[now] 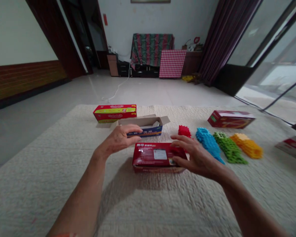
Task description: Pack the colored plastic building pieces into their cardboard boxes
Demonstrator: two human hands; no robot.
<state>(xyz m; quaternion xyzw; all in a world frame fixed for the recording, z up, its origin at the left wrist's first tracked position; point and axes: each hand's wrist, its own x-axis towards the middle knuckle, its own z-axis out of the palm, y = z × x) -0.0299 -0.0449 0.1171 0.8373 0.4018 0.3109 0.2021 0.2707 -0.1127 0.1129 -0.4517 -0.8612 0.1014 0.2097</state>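
Observation:
A closed red box [148,159] with a white label lies on the pale quilted cloth in front of me. At its right end is my right hand [196,158], fingers spread over the corner; whether they touch it I cannot tell. My left hand [119,140] hovers near the box's far left corner, thumb and fingers apart and holding nothing. Just past it stands a blue cardboard box [151,132] with its flaps open and something whitish inside. Red plastic pieces [184,130] lie beyond my right fingers, partly hidden by them.
Rows of interlocking blue pieces [208,143], green pieces [228,148] and yellow pieces [248,145] lie to the right. A red and yellow-green box [115,113] stands at the back left. Another red box [230,119] is at the back right, and a red-white box [293,148] at the right edge.

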